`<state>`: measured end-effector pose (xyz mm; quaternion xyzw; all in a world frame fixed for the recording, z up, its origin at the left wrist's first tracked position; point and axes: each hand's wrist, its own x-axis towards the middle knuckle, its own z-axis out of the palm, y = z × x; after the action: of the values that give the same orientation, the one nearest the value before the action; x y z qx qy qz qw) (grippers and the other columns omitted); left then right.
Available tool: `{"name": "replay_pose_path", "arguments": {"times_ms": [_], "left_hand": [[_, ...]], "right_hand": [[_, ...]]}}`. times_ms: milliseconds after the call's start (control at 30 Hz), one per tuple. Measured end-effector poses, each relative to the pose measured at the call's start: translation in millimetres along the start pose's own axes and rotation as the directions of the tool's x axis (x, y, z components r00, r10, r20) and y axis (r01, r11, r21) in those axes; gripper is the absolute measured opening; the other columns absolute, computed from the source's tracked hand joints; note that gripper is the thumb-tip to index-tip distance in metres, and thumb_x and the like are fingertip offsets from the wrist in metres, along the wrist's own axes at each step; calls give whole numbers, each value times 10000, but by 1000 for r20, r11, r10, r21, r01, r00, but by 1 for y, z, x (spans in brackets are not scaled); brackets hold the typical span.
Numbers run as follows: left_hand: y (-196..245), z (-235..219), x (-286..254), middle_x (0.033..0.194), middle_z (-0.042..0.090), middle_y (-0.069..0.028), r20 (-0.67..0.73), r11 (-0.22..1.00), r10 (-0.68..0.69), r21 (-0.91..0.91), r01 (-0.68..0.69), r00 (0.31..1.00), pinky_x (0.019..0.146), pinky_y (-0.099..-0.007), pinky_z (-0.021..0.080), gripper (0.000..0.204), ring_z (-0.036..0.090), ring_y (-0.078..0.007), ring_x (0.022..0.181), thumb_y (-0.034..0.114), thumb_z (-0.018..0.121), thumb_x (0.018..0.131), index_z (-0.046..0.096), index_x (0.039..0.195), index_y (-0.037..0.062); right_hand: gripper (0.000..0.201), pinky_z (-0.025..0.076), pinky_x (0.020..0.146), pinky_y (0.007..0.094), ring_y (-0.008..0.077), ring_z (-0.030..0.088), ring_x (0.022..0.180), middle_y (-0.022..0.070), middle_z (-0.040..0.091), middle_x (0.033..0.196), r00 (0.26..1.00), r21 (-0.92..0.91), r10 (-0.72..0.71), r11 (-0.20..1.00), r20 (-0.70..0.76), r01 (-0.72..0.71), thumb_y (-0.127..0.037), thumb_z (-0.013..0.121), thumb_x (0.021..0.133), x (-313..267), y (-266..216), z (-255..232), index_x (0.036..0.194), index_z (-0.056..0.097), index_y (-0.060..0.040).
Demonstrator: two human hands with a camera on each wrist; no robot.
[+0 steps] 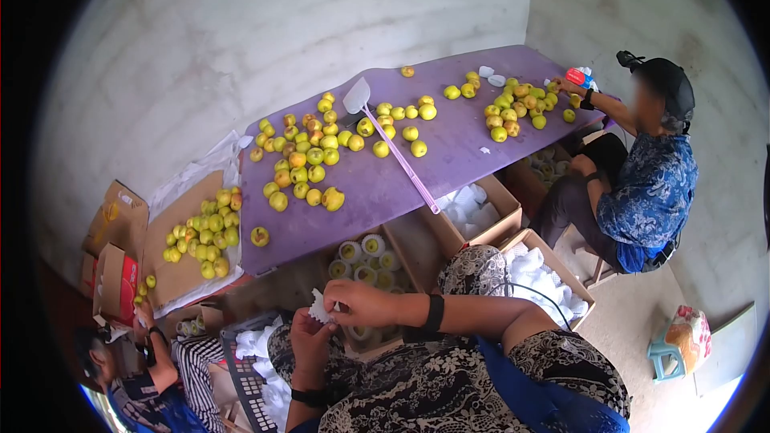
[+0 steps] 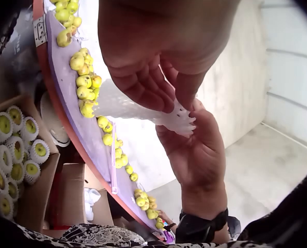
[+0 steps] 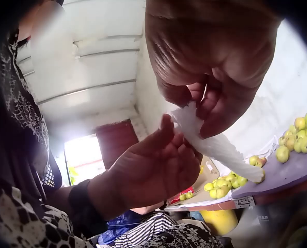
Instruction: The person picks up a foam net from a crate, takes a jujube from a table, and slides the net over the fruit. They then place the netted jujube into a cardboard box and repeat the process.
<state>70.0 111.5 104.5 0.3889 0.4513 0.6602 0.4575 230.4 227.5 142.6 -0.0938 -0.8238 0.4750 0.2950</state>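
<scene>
A white foam fruit net (image 1: 320, 307) is between my two hands, in front of my body. My left hand (image 1: 310, 343) pinches it from below, while my right hand (image 1: 362, 303) grips its upper edge with thumb and fingers. In the left wrist view, the flattened foam net (image 2: 130, 106) stretches out past the fingers of the left hand (image 2: 166, 51), its jagged edge by the right hand (image 2: 202, 155). Seen from the right wrist, the foam net (image 3: 223, 152) hangs as a limp tube with no fruit showing in it. Fingertips of both hands meet at one end.
Yellow-green apples (image 1: 309, 148) lie over the purple table (image 1: 361, 200), with a pink-handled fly swatter (image 1: 401, 156) among them. A carton of netted apples (image 2: 19, 150) stands below. Foam nets fill a box (image 1: 541, 273) and a black crate (image 1: 241, 369). People sit at right (image 1: 650, 184) and lower left (image 1: 128, 377).
</scene>
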Motion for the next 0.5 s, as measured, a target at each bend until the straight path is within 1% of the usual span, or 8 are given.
{"name": "replay_pose_path", "arguments": {"times_ms": [100, 167, 200, 267, 333, 400, 467, 500], "left_hand": [[0, -1, 1, 1007, 619, -52, -21, 999, -33, 0, 33, 999, 800, -275, 508, 282, 616, -137, 911, -57, 637, 819, 504, 1036, 63], [-1, -3, 1, 1004, 615, -53, -25, 998, -56, -9, 56, 998, 785, -272, 504, 261, 614, -135, 898, -54, 628, 827, 500, 1018, 67], [-3, -3, 1, 1008, 612, -55, -18, 998, -57, -32, 56, 998, 778, -269, 500, 237, 609, -132, 891, -47, 613, 840, 496, 1012, 68], [-6, -6, 1, 1012, 608, -58, -12, 997, -58, -55, 57, 998, 770, -267, 496, 214, 605, -129, 884, -39, 598, 852, 493, 1005, 68], [-7, -10, 2, 1072, 612, -57, 48, 998, -29, -61, 32, 998, 832, -318, 529, 211, 613, -155, 963, 19, 582, 869, 493, 1050, 80], [-7, -10, 2, 1070, 611, -55, 37, 998, -32, -52, 34, 999, 834, -316, 527, 203, 613, -155, 963, 28, 575, 871, 493, 1049, 78], [-6, -10, 1, 1069, 611, -53, 28, 998, -35, -44, 36, 999, 836, -314, 526, 194, 614, -155, 963, 37, 568, 873, 493, 1048, 76], [-5, -9, 0, 1069, 610, -53, 25, 999, -36, -34, 37, 999, 840, -312, 524, 199, 614, -155, 964, 45, 576, 871, 493, 1049, 74]], "right_hand": [[160, 478, 668, 330, 223, 574, 758, 85, 513, 915, 1000, 36, 3, 999, 9, -3, -45, 643, 801, -1, -2, -1, 914, 530, -42], [155, 480, 663, 326, 216, 577, 751, 88, 514, 912, 999, -40, -52, 998, -14, 52, -46, 636, 806, -1, 5, 2, 918, 529, -35], [155, 480, 663, 326, 216, 577, 751, 88, 514, 912, 999, -40, -53, 998, -14, 52, -46, 636, 806, -1, 6, 1, 918, 529, -35], [155, 482, 647, 324, 207, 586, 749, 93, 532, 897, 999, -14, 10, 1000, -44, -11, -53, 636, 812, -1, 6, 1, 922, 529, -30], [153, 488, 646, 325, 206, 591, 754, 95, 542, 888, 997, -12, 37, 999, -75, -38, -55, 634, 817, -1, 7, 0, 926, 530, -28], [152, 493, 645, 325, 206, 596, 759, 97, 552, 878, 992, -9, 65, 998, -104, -66, -58, 631, 822, 0, 6, -1, 930, 530, -27], [144, 464, 658, 376, 294, 580, 747, 124, 571, 821, 981, 25, 42, 999, -188, -38, -67, 631, 784, 0, 2, -1, 876, 528, -26], [144, 464, 658, 376, 294, 580, 747, 124, 571, 821, 981, 24, 42, 999, -188, -38, -67, 631, 784, 1, 2, -1, 876, 528, -26]]}}
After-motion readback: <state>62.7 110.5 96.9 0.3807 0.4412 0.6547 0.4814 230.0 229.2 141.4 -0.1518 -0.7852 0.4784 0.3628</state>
